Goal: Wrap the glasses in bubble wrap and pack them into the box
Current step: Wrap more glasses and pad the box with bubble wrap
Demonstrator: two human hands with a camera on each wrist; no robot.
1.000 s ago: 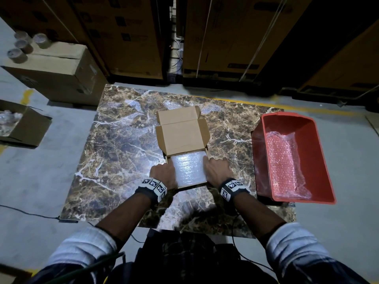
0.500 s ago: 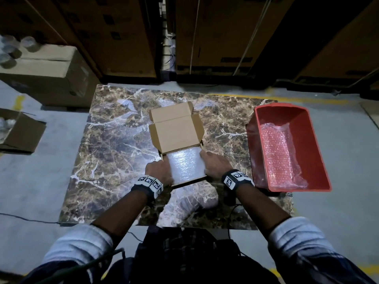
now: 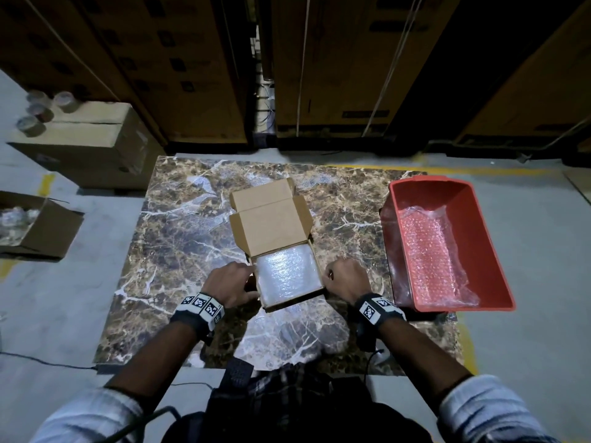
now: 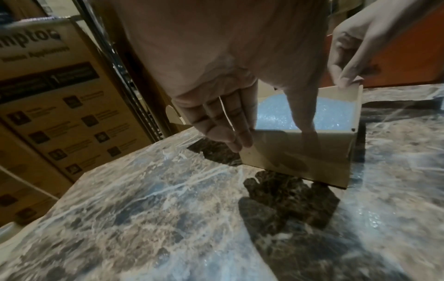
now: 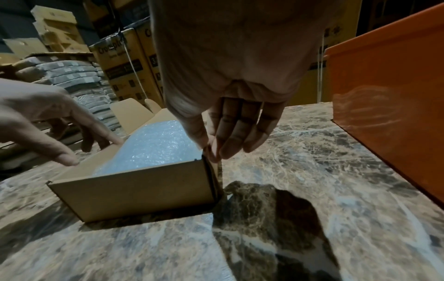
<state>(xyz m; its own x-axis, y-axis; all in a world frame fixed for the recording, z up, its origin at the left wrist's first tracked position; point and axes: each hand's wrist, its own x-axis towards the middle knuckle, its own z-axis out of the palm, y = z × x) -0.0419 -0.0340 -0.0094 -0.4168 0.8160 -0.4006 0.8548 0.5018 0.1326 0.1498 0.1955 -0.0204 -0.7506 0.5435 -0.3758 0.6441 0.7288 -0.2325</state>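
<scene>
A small cardboard mailer box (image 3: 271, 225) lies open in the middle of the marble table (image 3: 179, 251), its lid folded back. A bubble-wrapped bundle (image 3: 287, 276) fills its tray; the glasses inside cannot be seen. My left hand (image 3: 236, 279) holds the left wall, fingers outside and thumb over the rim (image 4: 271, 136). My right hand (image 3: 339, 276) pinches the right wall near its front corner (image 5: 211, 150). Both wrist views show the box (image 4: 300, 161) (image 5: 134, 188) and the bundle (image 4: 336, 112) (image 5: 153, 144).
A red plastic bin (image 3: 483, 238) stands at the table's right edge with a sheet of bubble wrap (image 3: 428, 251) in it. On the floor at left are a closed carton (image 3: 89, 139) with glasses (image 3: 38, 110) on it and an open carton (image 3: 48, 231).
Both hands have slid outward from the sides of the bundle to the box's side walls. The bundle stays in the tray.
</scene>
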